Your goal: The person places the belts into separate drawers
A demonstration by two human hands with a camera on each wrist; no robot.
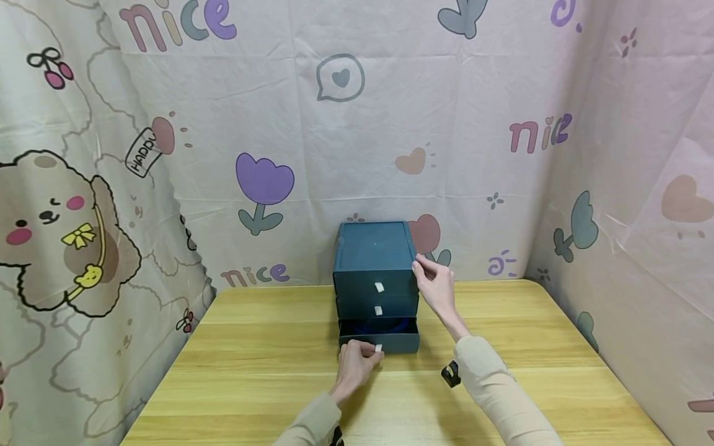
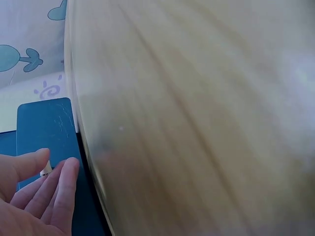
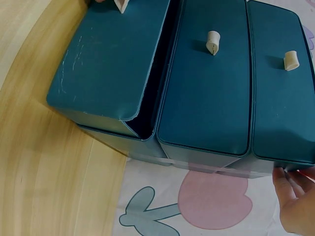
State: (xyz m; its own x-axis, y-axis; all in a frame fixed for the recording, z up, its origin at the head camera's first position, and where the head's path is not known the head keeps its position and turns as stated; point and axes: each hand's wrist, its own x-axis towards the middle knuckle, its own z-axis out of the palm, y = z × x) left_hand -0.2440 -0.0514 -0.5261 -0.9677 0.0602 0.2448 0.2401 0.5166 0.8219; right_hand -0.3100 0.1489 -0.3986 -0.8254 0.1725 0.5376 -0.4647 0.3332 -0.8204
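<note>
A dark teal drawer box [image 1: 375, 246] with three stacked drawers stands at the back of the table. Its bottom drawer [image 1: 398, 344] is pulled partly out, and a dark blue curved thing [image 1: 385, 326] shows faintly inside. At that drawer's front, my left hand [image 1: 356, 365] holds the small white pull tab [image 2: 46, 169] between thumb and fingers. My right hand [image 1: 436, 286] grips the box's upper right edge near the front corner; in the right wrist view its fingertips touch the side by the top drawer [image 3: 281, 108]. The middle drawer [image 3: 206, 88] is closed, as is the top one.
The wood-grain table [image 1: 256, 365] extends around the box. A patterned cloth [image 1: 357, 136] hangs close behind it, with more cloth at both sides. Black wrist gear [image 1: 450, 373] sits at the right sleeve.
</note>
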